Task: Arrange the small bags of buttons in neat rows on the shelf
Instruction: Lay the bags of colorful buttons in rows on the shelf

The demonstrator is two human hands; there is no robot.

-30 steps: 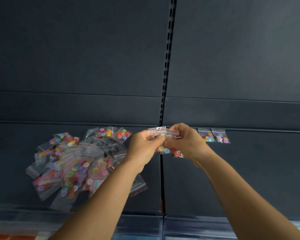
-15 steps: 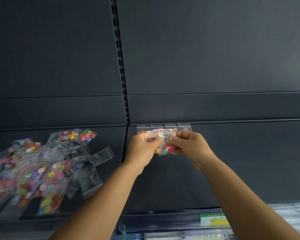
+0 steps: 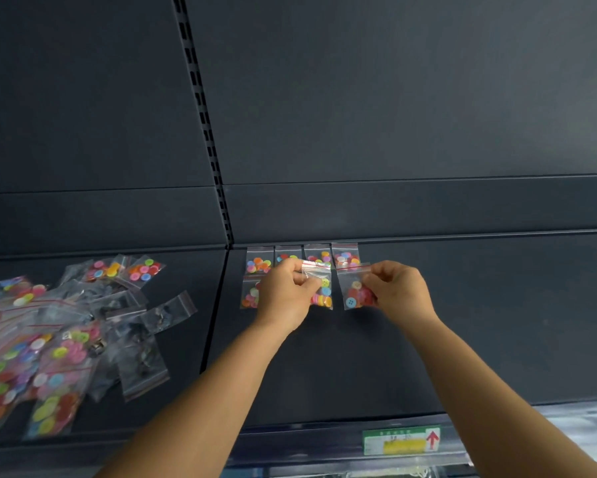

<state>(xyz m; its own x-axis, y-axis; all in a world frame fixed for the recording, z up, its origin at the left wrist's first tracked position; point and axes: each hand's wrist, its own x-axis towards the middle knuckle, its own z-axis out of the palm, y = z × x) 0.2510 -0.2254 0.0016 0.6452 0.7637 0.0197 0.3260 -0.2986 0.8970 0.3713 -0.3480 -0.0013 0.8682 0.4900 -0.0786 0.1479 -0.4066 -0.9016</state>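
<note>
Several small clear bags of coloured buttons form a back row [image 3: 304,257] against the rear edge of the dark shelf [image 3: 462,322]. My left hand [image 3: 285,298] pinches one bag [image 3: 323,291] in front of that row, with another bag [image 3: 248,294] lying partly hidden at its left. My right hand [image 3: 399,293] pinches a second bag [image 3: 354,291] with red buttons, just right of the first. The two held bags hang side by side, apart.
A loose heap of button bags [image 3: 48,339] covers the left shelf section, beyond the vertical slotted upright [image 3: 204,125]. A green and yellow price label [image 3: 401,440] sits on the shelf's front rail. Bare shelf stretches to the right of my hands.
The two bags, held together between both hands before, are now separated, one in each hand. The view has shifted right, and the back row and a front bag now show.
</note>
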